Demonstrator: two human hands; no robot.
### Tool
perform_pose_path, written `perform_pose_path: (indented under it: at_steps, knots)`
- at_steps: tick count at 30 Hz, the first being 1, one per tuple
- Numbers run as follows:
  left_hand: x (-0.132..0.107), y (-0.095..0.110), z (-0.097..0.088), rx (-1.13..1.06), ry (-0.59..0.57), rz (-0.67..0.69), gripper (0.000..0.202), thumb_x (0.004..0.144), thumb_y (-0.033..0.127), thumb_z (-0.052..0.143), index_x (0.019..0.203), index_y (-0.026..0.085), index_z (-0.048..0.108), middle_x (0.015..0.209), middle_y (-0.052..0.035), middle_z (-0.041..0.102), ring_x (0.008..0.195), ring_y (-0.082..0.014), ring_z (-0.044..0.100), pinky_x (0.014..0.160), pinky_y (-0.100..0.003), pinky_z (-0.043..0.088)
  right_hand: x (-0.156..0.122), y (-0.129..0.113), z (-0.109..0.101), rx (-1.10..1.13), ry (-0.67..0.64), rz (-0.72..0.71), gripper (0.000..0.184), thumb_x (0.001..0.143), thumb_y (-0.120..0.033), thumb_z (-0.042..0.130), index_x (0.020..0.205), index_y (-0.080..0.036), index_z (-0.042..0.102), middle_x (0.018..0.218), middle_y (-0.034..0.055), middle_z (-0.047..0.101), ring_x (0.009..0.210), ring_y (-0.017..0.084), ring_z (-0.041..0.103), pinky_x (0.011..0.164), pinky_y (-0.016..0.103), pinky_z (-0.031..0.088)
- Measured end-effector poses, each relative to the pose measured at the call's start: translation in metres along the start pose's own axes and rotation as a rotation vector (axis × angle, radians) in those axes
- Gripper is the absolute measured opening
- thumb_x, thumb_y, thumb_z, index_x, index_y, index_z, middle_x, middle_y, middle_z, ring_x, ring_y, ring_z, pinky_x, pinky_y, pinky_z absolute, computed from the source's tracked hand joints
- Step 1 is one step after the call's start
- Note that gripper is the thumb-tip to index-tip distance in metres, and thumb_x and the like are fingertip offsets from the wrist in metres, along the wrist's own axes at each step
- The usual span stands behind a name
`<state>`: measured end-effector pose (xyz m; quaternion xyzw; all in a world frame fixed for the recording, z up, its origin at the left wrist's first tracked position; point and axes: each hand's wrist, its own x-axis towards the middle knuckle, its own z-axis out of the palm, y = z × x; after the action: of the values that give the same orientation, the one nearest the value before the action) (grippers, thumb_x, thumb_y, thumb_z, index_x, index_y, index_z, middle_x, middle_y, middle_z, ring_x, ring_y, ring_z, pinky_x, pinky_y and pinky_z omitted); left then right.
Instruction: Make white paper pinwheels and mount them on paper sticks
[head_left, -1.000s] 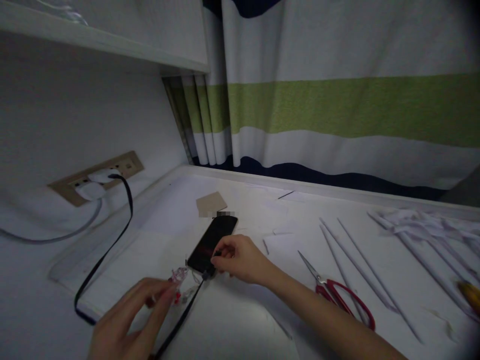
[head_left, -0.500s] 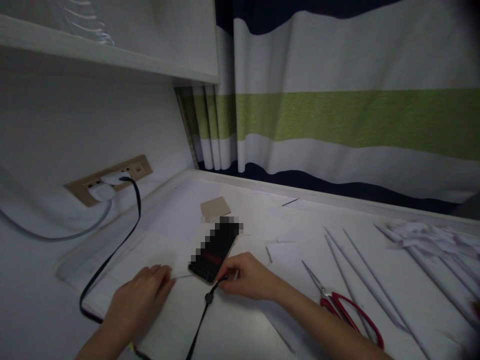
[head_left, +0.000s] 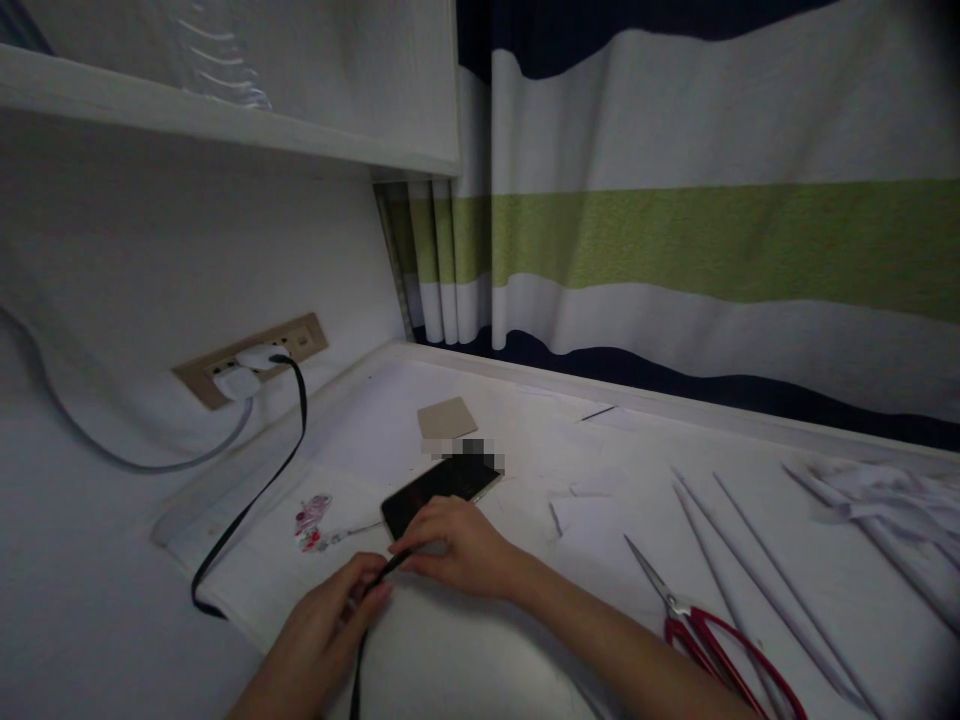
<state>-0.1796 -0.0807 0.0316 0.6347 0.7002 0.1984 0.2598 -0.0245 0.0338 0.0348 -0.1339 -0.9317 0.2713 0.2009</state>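
A flat black cable runs up from the lower edge of the view into both hands. My left hand pinches it between thumb and fingers. Just to the right, my right hand grips the same cable close to the end of a black phone. The phone lies slanted on the white desk, partly blurred out and partly covered by my right hand. Whether the cable's end sits in the phone is hidden. A clear and red phone charm lies beside the phone, joined to it by a thin strap.
Red-handled scissors lie on the right beside rolled paper sticks and crumpled paper strips. A beige card is behind the phone. Plugs fill part of the wall socket; a shelf overhangs at left.
My left hand has moved right from the desk and taken hold of the cable, uncovering the charm. My right hand has shifted slightly left with the cable. The phone has turned to lie more crosswise.
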Motion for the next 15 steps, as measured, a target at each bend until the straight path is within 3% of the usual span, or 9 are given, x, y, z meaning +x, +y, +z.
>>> perform_pose_path:
  at_steps: [2, 4, 6, 8, 12, 15]
  knots:
    - [0.002, -0.006, -0.008, 0.090, 0.040, -0.017, 0.023, 0.084, 0.037, 0.032, 0.085, 0.022, 0.050, 0.079, -0.0006, 0.061, 0.073, -0.0156, 0.058, 0.065, -0.022, 0.043, 0.008, 0.005, -0.002, -0.077, -0.046, -0.032, 0.048, 0.071, -0.031, 0.060, 0.116, -0.019, 0.046, 0.113, 0.0080, 0.055, 0.106, 0.020, 0.045, 0.088, 0.034, 0.029]
    - [0.004, -0.008, -0.013, 0.238, 0.066, -0.049, 0.023, 0.084, 0.035, 0.032, 0.082, 0.022, 0.051, 0.079, -0.0008, 0.061, 0.074, -0.0165, 0.059, 0.065, -0.023, 0.043, 0.019, 0.014, -0.002, -0.157, -0.090, -0.049, 0.080, 0.061, -0.037, 0.067, 0.127, -0.013, 0.029, 0.130, 0.0164, 0.037, 0.119, 0.026, 0.028, 0.094, 0.044, 0.017]
    - [0.006, -0.008, -0.016, 0.363, 0.054, -0.082, 0.024, 0.084, 0.033, 0.031, 0.082, 0.021, 0.052, 0.082, -0.0023, 0.062, 0.077, -0.0173, 0.059, 0.065, -0.024, 0.042, 0.031, 0.024, -0.001, -0.222, -0.146, -0.051, 0.091, 0.055, -0.043, 0.069, 0.128, -0.011, 0.026, 0.134, 0.0206, 0.027, 0.123, 0.028, 0.019, 0.096, 0.049, 0.010]
    - [0.009, -0.008, -0.017, 0.441, 0.025, -0.106, 0.026, 0.084, 0.032, 0.029, 0.084, 0.020, 0.053, 0.084, -0.0043, 0.062, 0.077, -0.0181, 0.060, 0.066, -0.026, 0.042, 0.043, 0.032, 0.002, -0.274, -0.208, -0.052, 0.094, 0.051, -0.052, 0.066, 0.126, -0.009, 0.030, 0.131, 0.0228, 0.030, 0.122, 0.031, 0.020, 0.095, 0.052, 0.009]
    - [0.014, -0.010, -0.016, 0.548, 0.011, -0.119, 0.029, 0.086, 0.030, 0.026, 0.086, 0.018, 0.053, 0.086, -0.0070, 0.062, 0.077, -0.0193, 0.060, 0.066, -0.028, 0.043, 0.062, 0.037, 0.004, -0.343, -0.321, -0.066, 0.082, 0.045, -0.061, 0.063, 0.105, -0.007, 0.052, 0.108, 0.0223, 0.051, 0.106, 0.035, 0.038, 0.090, 0.059, 0.012]
    - [0.016, -0.011, -0.016, 0.598, 0.022, -0.094, 0.031, 0.086, 0.028, 0.024, 0.087, 0.017, 0.053, 0.088, -0.0086, 0.061, 0.077, -0.0207, 0.060, 0.066, -0.030, 0.043, 0.065, 0.036, 0.001, -0.355, -0.363, -0.100, 0.079, 0.044, -0.064, 0.061, 0.098, -0.006, 0.056, 0.101, 0.0212, 0.052, 0.101, 0.035, 0.041, 0.089, 0.059, 0.016]
